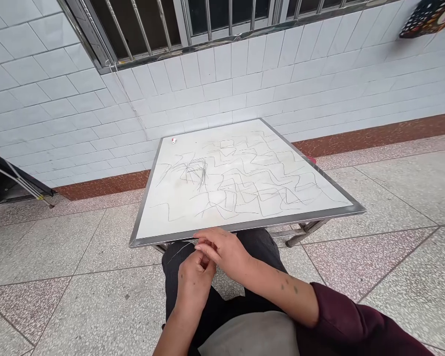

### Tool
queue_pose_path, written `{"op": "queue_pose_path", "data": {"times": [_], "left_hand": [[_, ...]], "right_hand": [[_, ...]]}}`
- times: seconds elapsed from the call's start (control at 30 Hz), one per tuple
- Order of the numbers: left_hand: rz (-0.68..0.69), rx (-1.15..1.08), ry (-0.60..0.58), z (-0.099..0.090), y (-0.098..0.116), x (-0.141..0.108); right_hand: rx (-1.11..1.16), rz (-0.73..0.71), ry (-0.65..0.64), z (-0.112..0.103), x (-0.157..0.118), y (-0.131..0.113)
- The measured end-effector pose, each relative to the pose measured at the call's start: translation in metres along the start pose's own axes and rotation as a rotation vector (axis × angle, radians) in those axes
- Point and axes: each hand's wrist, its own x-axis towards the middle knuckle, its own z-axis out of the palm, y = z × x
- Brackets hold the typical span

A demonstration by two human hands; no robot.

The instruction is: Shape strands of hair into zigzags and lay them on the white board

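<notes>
A thin, pale strand (178, 251), like a wire or stiff thread, slants out to the left from the fingertips of my right hand (226, 251). That hand is closed, with its thumb and fingers pinched together just below the table's front edge. My left hand (196, 277) is closed too, directly under the right fingertips and touching or nearly touching them. What its fingers hold is hidden. On the white table (185, 226) ahead lie several thin, bent dark strands (259, 194), spread apart. A loose tangle of similar strands (195, 170) lies left of the middle.
A small white-and-red object (174, 141) sits at the table's back left corner. The table's grey metal rim (244, 226) runs just above my knees. Behind stands a white tiled wall (207, 106) with a barred window. Something pink (311, 159) shows past the right edge.
</notes>
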Motion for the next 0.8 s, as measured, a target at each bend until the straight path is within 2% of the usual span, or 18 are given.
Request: {"op": "queue_pose_path", "data": {"times": [0.1,0.3,0.43,0.53,0.6,0.73,0.8], "left_hand": [[0.008,-0.046,-0.036,0.002,0.004,-0.002],[-0.016,-0.306,-0.092,0.005,0.002,-0.003],[-0.109,-0.494,-0.203,0.007,0.0,0.0],[-0.187,-0.563,-0.286,0.008,-0.004,0.002],[-0.205,-0.571,-0.296,0.009,-0.009,0.004],[-0.198,-0.527,-0.255,0.0,-0.015,0.005],[-0.184,-0.514,-0.192,-0.009,-0.013,0.005]], "right_hand": [[0.12,0.063,-0.019,0.003,0.002,0.003],[0.32,0.258,-0.016,0.002,0.003,0.013],[0.418,0.325,-0.021,0.005,0.001,0.018],[0.419,0.337,-0.022,0.005,0.001,0.018],[0.379,0.328,-0.016,0.004,0.001,0.018],[0.251,0.284,0.015,-0.001,0.001,0.017],[0.206,0.258,0.027,-0.004,0.0,0.017]]}}
